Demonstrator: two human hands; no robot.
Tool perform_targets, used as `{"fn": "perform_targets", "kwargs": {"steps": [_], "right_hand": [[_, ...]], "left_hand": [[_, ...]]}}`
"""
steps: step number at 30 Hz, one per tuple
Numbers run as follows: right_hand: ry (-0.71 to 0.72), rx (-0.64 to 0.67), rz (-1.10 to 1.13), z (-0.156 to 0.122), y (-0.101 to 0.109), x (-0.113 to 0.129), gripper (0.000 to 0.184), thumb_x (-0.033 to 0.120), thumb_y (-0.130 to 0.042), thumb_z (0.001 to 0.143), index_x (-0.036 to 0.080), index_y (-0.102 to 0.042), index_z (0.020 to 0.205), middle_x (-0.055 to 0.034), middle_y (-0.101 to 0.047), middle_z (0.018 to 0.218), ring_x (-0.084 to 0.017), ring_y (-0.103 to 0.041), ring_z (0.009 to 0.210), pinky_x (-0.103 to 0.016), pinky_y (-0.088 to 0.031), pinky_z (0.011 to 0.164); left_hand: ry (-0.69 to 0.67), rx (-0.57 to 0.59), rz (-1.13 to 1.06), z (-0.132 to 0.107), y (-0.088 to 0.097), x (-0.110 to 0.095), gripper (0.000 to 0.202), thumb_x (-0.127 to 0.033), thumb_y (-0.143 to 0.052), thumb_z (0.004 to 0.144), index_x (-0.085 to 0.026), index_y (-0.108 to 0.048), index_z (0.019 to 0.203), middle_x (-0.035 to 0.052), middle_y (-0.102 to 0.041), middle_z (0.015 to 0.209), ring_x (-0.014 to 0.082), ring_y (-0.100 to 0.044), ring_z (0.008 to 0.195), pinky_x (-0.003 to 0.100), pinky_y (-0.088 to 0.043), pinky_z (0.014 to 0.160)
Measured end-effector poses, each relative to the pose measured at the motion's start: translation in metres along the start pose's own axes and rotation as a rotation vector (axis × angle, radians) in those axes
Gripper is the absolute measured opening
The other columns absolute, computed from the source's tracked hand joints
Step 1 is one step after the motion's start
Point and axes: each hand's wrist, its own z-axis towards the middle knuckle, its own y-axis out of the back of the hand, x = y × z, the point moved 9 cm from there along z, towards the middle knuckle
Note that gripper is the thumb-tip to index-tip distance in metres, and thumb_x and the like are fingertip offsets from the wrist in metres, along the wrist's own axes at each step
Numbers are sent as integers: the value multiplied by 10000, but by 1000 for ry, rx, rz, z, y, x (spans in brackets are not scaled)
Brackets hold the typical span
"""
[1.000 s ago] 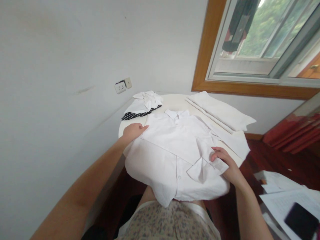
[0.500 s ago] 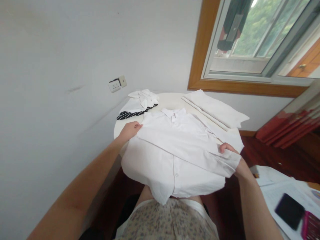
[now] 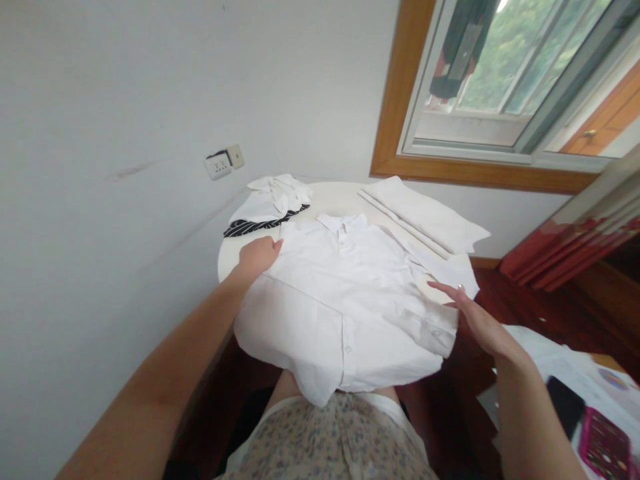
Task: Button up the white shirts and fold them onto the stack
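Head | our left hand [image 3: 260,256] pinches white shirt [image 3: 320,287], right hand [image 3: 475,315] spread | cuffed sleeve [image 3: 417,321] laid across (outstretched sleeve [image 3: 457,272] not yet)

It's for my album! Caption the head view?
White shirt on a table, left hand on it, right hand open by the cuff.

the person's two hands, with forearms bare. the left hand [image 3: 260,257], palm down, has its fingers curled under and its thumb [image 3: 279,246] extended toward the opposite hand; the left forearm [image 3: 165,373] slants back from it toward the body. the right hand [image 3: 477,320], well apart and slightly nearer the body, is loosened, its digits straightened toward the left; behind it, the right forearm [image 3: 533,407] recedes bodyward.
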Motion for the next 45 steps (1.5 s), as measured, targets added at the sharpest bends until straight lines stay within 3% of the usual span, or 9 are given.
{"fn": "perform_targets", "kwargs": {"steps": [3,8,16,24,28,35,39,42,45], "right_hand": [[-62,45,52,-12,-9,-3,578,635,-502,883,272,-615,1319,-80,-718,1082,-261,-680,886,-379,-567,708],[-91,-89,10,-41,-11,4,664,571,-631,835,209,-537,1384,17,-600,625,-189,-580,577,-303,-491,546],[-6,-308,-258,-52,-35,16,444,532,-541,893,187,-706,1119,-131,-709,1148,-316,-649,1079,-458,-500,952],[40,-485,-126,-59,-18,34,379,462,-555,899,195,-741,1095,-104,-726,1146,-281,-668,1079,-420,-507,979],[-10,-481,-104,-61,-18,29,391,477,-569,891,196,-743,1100,-108,-722,1152,-285,-660,1088,-422,-505,978],[64,-326,-500,-63,-35,6,306,347,-522,903,220,-745,1070,-124,-650,1127,-258,-639,972,-432,-527,893],[164,-489,-693,-59,-22,43,298,310,-564,890,202,-717,1121,-156,-557,1244,-275,-582,1029,-497,-493,930],[316,-482,-647,-35,-46,90,319,274,-529,914,185,-682,1179,-167,-549,1299,-294,-532,1165,-512,-449,1002],[377,-230,-621,5,-115,122,386,226,-428,962,168,-622,1290,-166,-548,1365,-287,-469,1291,-493,-403,1067]], "left_hand": [[4,4,-17,17,-3,-11,572,-550,-309,942,-125,-674,1056,210,-702,1091,352,-644,1058,394,-484,817],[8,-96,16,24,-7,-26,490,-413,-327,946,-87,-605,1184,229,-689,1111,352,-646,1050,401,-480,812],[31,-171,-25,18,-9,-20,452,-414,-294,963,-148,-582,1187,189,-696,1108,330,-647,1035,382,-468,806],[10,-194,-60,21,-8,-16,431,-385,-286,974,-146,-583,1175,191,-691,1103,334,-633,1051,389,-462,828],[-6,-201,-61,24,-7,-15,416,-359,-295,971,-137,-592,1161,198,-684,1113,331,-619,1080,389,-455,869],[-32,-204,-67,21,-4,-19,403,-351,-347,964,-117,-564,1209,201,-676,1116,331,-628,1055,397,-475,854],[-123,-390,22,-3,24,-45,478,-319,-413,938,-86,-466,1352,236,-581,1285,364,-549,1180,451,-452,918],[-350,-425,67,-23,32,-84,436,-301,-400,949,-127,-523,1330,197,-565,1328,352,-484,1268,479,-394,1021],[-514,-294,59,-31,11,-107,421,-318,-348,977,-151,-592,1278,139,-577,1361,285,-483,1297,421,-375,1080]]}}
